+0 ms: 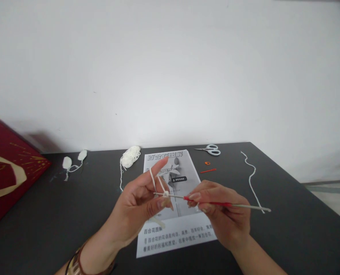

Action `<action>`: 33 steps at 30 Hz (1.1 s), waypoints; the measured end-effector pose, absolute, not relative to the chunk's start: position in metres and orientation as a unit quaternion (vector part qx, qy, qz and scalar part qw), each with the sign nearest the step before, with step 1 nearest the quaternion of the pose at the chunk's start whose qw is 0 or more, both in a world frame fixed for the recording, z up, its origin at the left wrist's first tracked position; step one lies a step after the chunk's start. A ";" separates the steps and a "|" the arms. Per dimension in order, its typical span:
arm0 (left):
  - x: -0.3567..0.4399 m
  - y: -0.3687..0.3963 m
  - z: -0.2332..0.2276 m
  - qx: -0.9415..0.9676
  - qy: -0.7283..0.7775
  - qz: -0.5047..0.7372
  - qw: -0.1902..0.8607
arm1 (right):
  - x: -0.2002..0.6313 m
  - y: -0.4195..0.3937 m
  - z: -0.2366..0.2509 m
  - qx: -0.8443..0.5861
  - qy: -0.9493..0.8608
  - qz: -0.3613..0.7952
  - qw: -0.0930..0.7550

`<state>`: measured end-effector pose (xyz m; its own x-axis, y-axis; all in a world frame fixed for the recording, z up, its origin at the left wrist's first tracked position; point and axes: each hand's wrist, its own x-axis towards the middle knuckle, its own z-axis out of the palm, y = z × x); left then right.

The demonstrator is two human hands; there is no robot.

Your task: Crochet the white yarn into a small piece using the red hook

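In my right hand (220, 210) is a crochet hook (216, 203) with a red grip, its thin metal shaft pointing left. My left hand (143, 204) pinches a small piece of white crochet work (166, 194) between thumb and fingers. White yarn (153, 179) loops over the raised left index finger and runs down to that piece. The hook's shaft passes through or against the work, with its tip just left of it; the exact stitch is too small to tell. Some white yarn shows under the right fingertips.
Beneath my hands lies a printed pattern sheet (158, 250) on the dark table (101, 206). Behind are a white yarn ball (130, 156), two white crocheted pieces (67, 163), scissors (212, 149), an orange stitch marker (207, 163) and a red needle (208, 170). A yarn strand (251, 179) lies right; a red bag (12, 164) stands left.
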<state>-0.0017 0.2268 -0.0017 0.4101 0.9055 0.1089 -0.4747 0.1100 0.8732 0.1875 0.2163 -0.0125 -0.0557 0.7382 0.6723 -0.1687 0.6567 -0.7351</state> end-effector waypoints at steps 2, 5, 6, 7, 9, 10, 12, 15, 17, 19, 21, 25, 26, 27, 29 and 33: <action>-0.001 0.227 0.000 0.416 0.232 0.498 0.725 | 0.187 0.216 -0.013 -0.219 -0.666 0.317 0.639; 0.002 0.226 0.002 0.353 0.240 0.507 0.749 | 0.190 0.214 -0.016 -0.192 -0.749 0.197 0.603; 0.003 0.225 0.002 0.338 0.244 0.512 0.751 | 0.191 0.213 -0.018 -0.184 -0.777 0.138 0.586; 0.004 0.224 0.003 0.329 0.248 0.518 0.750 | 0.193 0.211 -0.019 -0.193 -0.813 0.082 0.544; 0.005 0.222 0.005 0.333 0.252 0.535 0.734 | 0.194 0.208 -0.021 -0.213 -0.840 -0.015 0.499; 0.006 0.221 0.005 0.345 0.251 0.544 0.723 | 0.194 0.207 -0.020 -0.206 -0.841 -0.056 0.497; 0.007 0.220 0.005 0.377 0.247 0.561 0.695 | 0.192 0.204 -0.018 -0.215 -0.834 -0.089 0.500; 0.008 0.219 0.003 0.427 0.245 0.584 0.646 | 0.187 0.201 -0.013 -0.230 -0.825 -0.104 0.506; 0.008 0.220 0.001 0.458 0.252 0.598 0.608 | 0.185 0.200 -0.013 -0.237 -0.820 -0.103 0.510; 0.007 0.221 0.000 0.472 0.263 0.600 0.590 | 0.185 0.200 -0.014 -0.235 -0.818 -0.106 0.514; 0.006 0.222 0.001 0.464 0.259 0.584 0.614 | 0.186 0.202 -0.015 -0.229 -0.818 -0.084 0.521; 0.003 0.224 0.003 0.421 0.217 0.552 0.686 | 0.189 0.209 -0.018 -0.198 -0.803 0.048 0.560; 0.003 0.224 0.004 0.406 0.216 0.547 0.699 | 0.189 0.210 -0.018 -0.196 -0.801 0.061 0.563; 0.003 0.224 0.004 0.389 0.218 0.542 0.712 | 0.189 0.210 -0.018 -0.197 -0.802 0.052 0.562; 0.004 0.223 0.004 0.357 0.232 0.536 0.728 | 0.188 0.210 -0.018 -0.211 -0.815 -0.016 0.539; 0.009 0.220 0.004 0.371 0.276 0.569 0.680 | 0.185 0.206 -0.016 -0.201 -0.817 -0.154 0.518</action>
